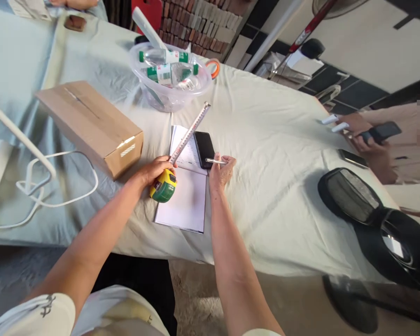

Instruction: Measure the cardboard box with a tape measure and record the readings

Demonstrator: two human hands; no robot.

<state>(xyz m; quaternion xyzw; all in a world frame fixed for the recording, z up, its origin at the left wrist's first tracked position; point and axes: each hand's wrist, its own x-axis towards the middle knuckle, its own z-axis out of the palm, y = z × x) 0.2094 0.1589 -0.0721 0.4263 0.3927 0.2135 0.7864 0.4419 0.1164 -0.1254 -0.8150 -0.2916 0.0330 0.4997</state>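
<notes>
My left hand is closed around a yellow and green tape measure, its fingers at the start of the blade. The pulled-out steel blade runs up and to the right across an open notebook. Handwriting shows on the notebook's upper page, while the lower page looks blank. In my right hand is a silver pen, its tip pointing left. A black phone lies partly on the upper page, just beside the pen.
Left of the notebook sits a closed cardboard box, with a white cable further left. A clear basin holds several plastic bottles, beside orange tape. At right are a black fan-like object and another person's hands holding a phone.
</notes>
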